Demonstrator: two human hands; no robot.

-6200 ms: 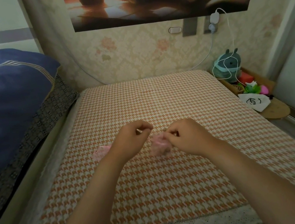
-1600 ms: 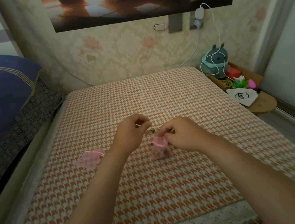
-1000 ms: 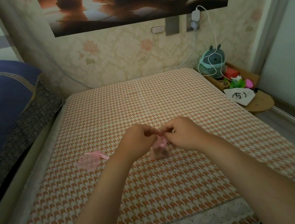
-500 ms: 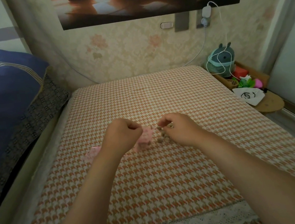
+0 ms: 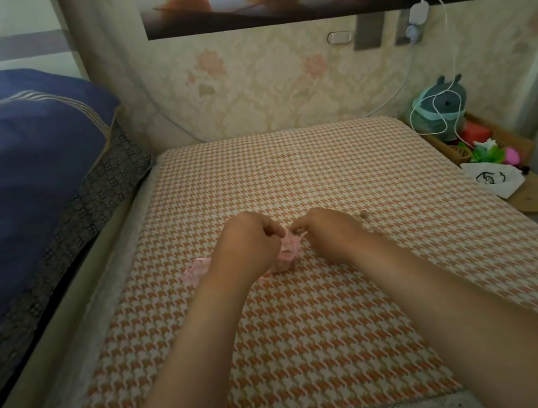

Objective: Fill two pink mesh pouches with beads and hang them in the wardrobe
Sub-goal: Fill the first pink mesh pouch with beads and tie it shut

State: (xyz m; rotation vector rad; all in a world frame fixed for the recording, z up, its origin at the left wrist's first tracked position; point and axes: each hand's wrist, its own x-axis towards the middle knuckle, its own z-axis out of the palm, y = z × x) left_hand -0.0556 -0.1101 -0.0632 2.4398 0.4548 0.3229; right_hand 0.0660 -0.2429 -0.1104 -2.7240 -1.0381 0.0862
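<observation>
Both hands meet over the middle of the orange houndstooth cloth [image 5: 311,319]. A pink mesh pouch [image 5: 287,253] lies between them; my left hand [image 5: 248,241] grips its left side with curled fingers and my right hand [image 5: 328,230] pinches its pink drawstring at the top. A second pink mesh pouch [image 5: 197,272] lies flat on the cloth just left of my left wrist, partly hidden by it. One brown bead [image 5: 363,214] lies loose on the cloth beside my right hand.
A dark blue quilt [image 5: 17,190] is heaped on the bed at the left. At the right, a low wooden stand [image 5: 536,197] carries a teal plush toy [image 5: 437,111], a white pouch [image 5: 495,179] and small coloured items. A white charger cable [image 5: 451,81] hangs from the wall.
The pouch stays between my hands over the last second; my hands spread slightly apart and then closed in on it again. A loose bead now shows right of my right hand.
</observation>
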